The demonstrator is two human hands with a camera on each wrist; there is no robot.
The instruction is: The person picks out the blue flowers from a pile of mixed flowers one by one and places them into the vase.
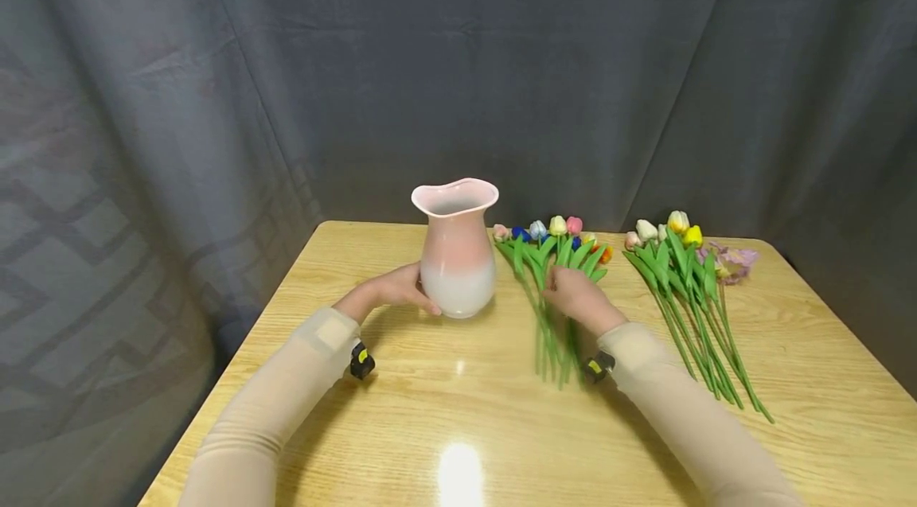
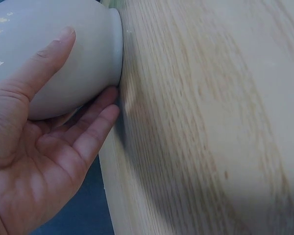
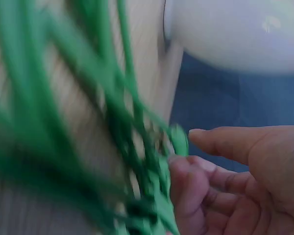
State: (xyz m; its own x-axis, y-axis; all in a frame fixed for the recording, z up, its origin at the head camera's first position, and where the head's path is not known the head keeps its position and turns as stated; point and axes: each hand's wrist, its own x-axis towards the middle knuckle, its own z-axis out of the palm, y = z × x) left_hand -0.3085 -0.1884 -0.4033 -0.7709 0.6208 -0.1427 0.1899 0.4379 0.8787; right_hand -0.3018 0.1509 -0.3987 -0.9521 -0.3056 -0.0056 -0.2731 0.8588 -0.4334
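Observation:
A pink-and-white vase [image 1: 458, 268] with a wavy rim stands upright on the table. My left hand [image 1: 401, 286] holds its lower left side. In the left wrist view, the thumb of that left hand [image 2: 44, 142] lies on the vase's glossy white body [image 2: 83, 54], with the fingers round by its base. To the right, my right hand [image 1: 579, 298] grips a bunch of artificial tulips [image 1: 533, 256] around the stems below the flower heads. In the right wrist view, the fingers of the right hand [image 3: 235, 181] curl at the green stems [image 3: 152, 181], which are blurred.
A second bunch of artificial tulips [image 1: 680, 276], with white and yellow heads, lies further right. Beside it is a lilac flower [image 1: 731, 262]. The wooden table [image 1: 401, 419] has its back edge close to a grey curtain [image 1: 501, 77].

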